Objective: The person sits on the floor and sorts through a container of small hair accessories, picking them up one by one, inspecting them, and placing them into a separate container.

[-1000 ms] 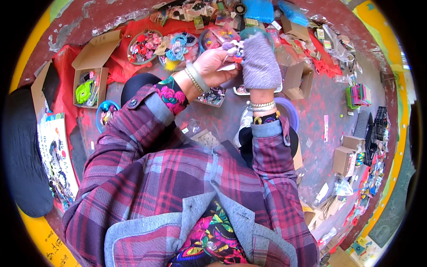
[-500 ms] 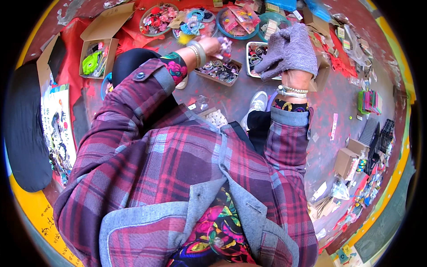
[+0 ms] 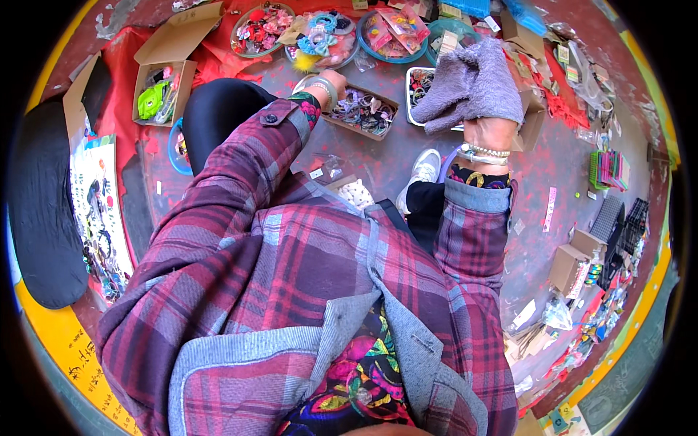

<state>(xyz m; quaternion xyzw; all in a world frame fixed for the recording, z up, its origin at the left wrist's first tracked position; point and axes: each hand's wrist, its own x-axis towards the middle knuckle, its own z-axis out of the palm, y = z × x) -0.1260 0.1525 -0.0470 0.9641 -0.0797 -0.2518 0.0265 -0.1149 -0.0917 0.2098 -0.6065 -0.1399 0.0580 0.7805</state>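
Observation:
My left hand [image 3: 334, 78] is stretched forward over the near end of a shallow cardboard tray [image 3: 342, 123] full of hair ties. Its fingers curl away from me, so I cannot see whether they hold anything. My right hand [image 3: 493, 132] is raised on the right with a grey-purple knitted cloth [image 3: 469, 86] draped over it and gripped; the cloth hides the fingers. Bangles circle both wrists. Behind the cloth a white rectangular tray [image 3: 416, 87] of small accessories is partly hidden.
Round trays [image 3: 256, 30] of colourful hair clips and bows line the far edge. An open cardboard box [image 3: 161, 89] with green items stands at left beside a black cushion [image 3: 43, 211]. My white shoe [image 3: 422, 171] rests on the red floor. Small boxes [image 3: 568, 267] and packets lie at right.
My left hand has left the cloth and reached forward and down to the hair-tie tray. My right hand with the cloth has shifted right. The view has tilted further down.

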